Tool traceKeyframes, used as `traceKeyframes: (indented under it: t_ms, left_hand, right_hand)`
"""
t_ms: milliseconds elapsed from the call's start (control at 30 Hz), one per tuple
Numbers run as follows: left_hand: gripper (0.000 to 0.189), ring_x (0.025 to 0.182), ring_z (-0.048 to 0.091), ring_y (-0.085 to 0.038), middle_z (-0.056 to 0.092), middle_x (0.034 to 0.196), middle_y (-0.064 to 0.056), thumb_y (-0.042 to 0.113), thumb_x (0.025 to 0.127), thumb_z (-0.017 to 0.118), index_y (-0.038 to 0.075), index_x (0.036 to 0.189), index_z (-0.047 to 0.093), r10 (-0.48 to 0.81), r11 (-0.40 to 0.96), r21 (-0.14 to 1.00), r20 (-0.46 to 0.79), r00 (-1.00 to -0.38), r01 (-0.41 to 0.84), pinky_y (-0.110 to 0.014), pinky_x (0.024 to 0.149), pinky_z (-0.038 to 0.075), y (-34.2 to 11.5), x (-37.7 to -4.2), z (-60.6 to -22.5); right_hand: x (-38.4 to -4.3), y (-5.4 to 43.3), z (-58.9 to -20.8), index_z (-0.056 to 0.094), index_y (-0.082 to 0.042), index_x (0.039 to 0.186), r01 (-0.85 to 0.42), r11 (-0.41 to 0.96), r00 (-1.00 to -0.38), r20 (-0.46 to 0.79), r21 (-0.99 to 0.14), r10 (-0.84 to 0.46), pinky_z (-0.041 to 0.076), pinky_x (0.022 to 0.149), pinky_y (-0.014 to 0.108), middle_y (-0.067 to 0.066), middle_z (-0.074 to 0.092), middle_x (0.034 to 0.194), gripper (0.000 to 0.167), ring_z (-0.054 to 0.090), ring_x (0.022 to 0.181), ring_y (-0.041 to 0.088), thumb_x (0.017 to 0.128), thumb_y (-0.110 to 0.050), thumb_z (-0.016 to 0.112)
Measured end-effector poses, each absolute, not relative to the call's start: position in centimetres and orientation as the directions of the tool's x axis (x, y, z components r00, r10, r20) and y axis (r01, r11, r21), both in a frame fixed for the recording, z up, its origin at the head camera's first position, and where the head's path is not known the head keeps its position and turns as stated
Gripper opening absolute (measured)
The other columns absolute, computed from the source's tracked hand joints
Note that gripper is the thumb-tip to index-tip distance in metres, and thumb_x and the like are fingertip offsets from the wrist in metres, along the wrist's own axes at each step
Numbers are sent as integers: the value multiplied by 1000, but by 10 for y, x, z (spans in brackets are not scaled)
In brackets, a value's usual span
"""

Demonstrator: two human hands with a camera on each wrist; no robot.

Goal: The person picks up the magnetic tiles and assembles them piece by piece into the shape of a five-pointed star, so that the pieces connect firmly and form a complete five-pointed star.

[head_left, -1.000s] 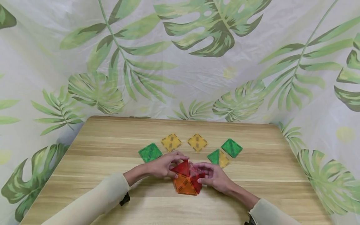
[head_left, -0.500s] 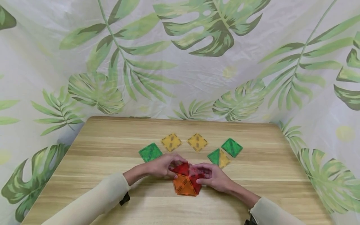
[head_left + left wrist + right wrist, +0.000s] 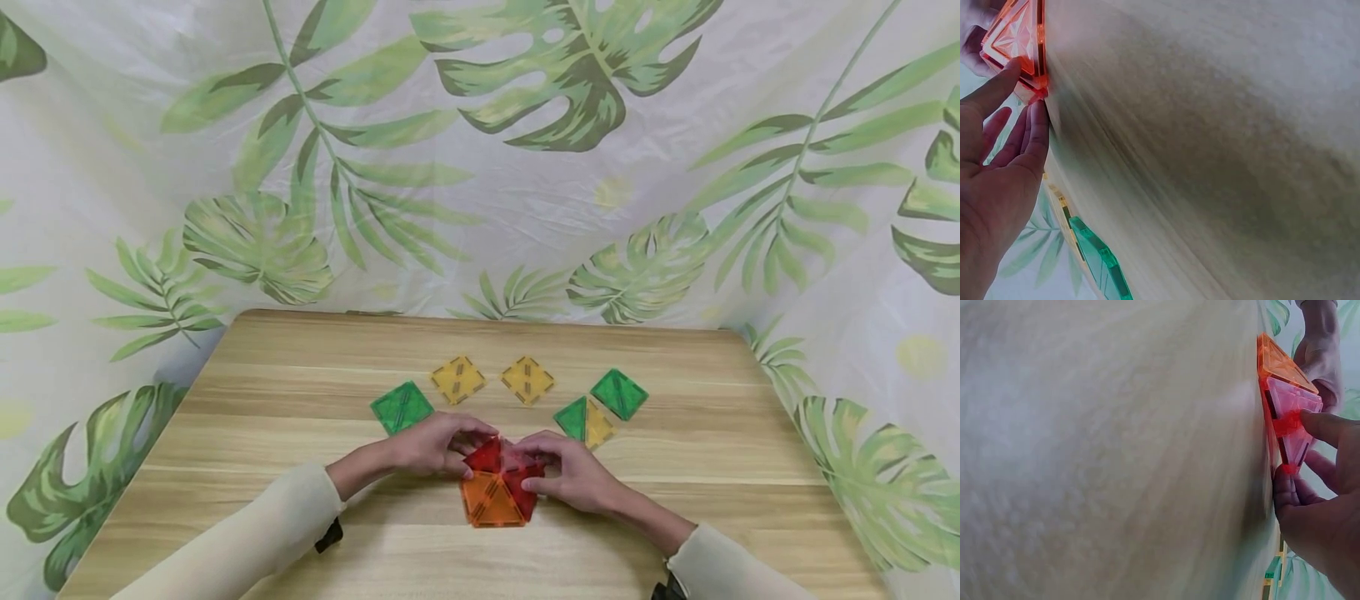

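Observation:
A small pyramid-like shape of translucent magnetic tiles stands on the table, its orange tiles (image 3: 493,502) in front and red tiles (image 3: 521,493) at the right and back. On its left, my left hand (image 3: 431,444) holds the red tile (image 3: 483,457) between thumb and fingers. My right hand (image 3: 576,472) grips the right side, the thumb on a red tile and the fingers behind. The left wrist view shows the left thumb on the sloping tile (image 3: 1015,37), with fingertips at its back edge. In the right wrist view, the right thumb presses a pinkish tile (image 3: 1294,400).
Behind the hands lie flat pairs of triangular tiles: a green pair (image 3: 402,407) at left, two yellow pairs (image 3: 457,380) (image 3: 527,380), a green pair (image 3: 618,393) at right, and a mixed green-and-yellow pair (image 3: 586,422). A leaf-patterned cloth (image 3: 525,208) hangs behind the wooden table (image 3: 300,358).
The red tiles at the back look lower and tipped further inward. The shape's front edge has shifted slightly toward me, and the left fingers have come down a little. Both hands keep their hold.

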State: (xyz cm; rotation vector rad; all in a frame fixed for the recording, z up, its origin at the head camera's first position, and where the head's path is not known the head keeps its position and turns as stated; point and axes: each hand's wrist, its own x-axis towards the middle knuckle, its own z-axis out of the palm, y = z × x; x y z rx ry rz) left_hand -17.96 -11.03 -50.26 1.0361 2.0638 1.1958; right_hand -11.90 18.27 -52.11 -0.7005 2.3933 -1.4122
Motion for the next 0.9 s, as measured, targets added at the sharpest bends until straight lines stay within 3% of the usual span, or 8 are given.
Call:
traceKeyframes:
  t_ms: [267, 600, 733, 900]
  left_hand:
    - [66, 119, 70, -20, 69, 136, -12, 0, 84, 88, 0, 144, 62, 838, 327, 829, -33, -544, 454, -32, 101, 58, -111, -175, -502]
    - [64, 117, 71, -24, 69, 134, -14, -2, 83, 88, -1, 142, 63, 844, 312, 805, 9, -536, 504, -34, 101, 59, -115, -173, -499]
    - [60, 117, 70, -31, 69, 133, -16, 1, 85, 87, -1, 139, 64, 822, 322, 792, 39, -569, 519, -39, 101, 59, -127, -174, -497]
    - [60, 117, 68, -35, 68, 134, -19, 2, 85, 87, -1, 140, 63, 783, 340, 773, 82, -616, 535, -44, 99, 59, -146, -179, -490]
  right_hand:
    - [-119, 181, -521, 75, -11, 127, -411, 447, -818, 105, -795, -566, 60, 89, 33, 2, 71, 124, 38, 66, 107, 17, 91, -15, 85]
    - [-124, 179, -511, 77, -13, 125, -387, 476, -821, 60, -790, -567, 59, 86, 31, 0, 68, 124, 32, 65, 103, 18, 94, -16, 83]
    - [-131, 172, -506, 73, -5, 126, -384, 452, -822, 75, -805, -564, 62, 86, 35, 7, 70, 122, 34, 68, 100, 23, 95, -17, 81]
    - [-143, 159, -496, 71, -2, 131, -366, 443, -827, 67, -818, -559, 61, 93, 39, 12, 72, 128, 38, 71, 109, 26, 99, -20, 78]
